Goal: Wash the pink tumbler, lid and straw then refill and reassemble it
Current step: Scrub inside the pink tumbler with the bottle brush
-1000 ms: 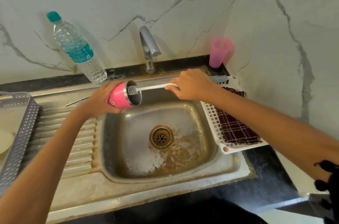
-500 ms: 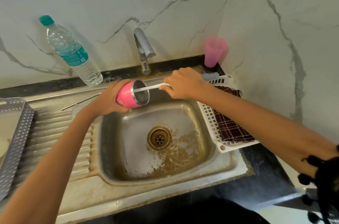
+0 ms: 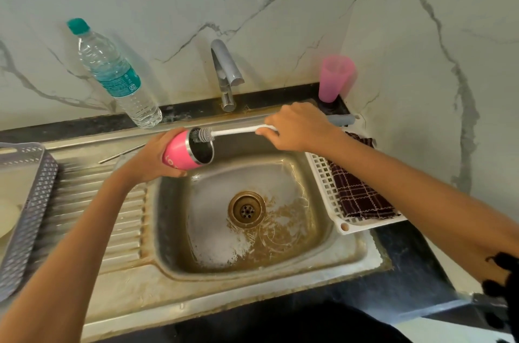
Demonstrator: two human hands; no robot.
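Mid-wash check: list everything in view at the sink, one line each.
pink tumbler: one, pink with steel rim, held sideways over the sink
bottle brush: one, white handle and grey bristles, head at the tumbler's mouth
straw: one, metal, on the drainboard
water bottle: one, clear with teal cap, left of the tap
tap: one, chrome, behind the sink
cup: one, pink, back right corner
sink: one, stained steel, centre
rack: one, white, right of the sink
cloth: one, dark checked, in the rack
basket: one, grey, far left
left hand: one, grips the tumbler
right hand: one, grips the brush handle
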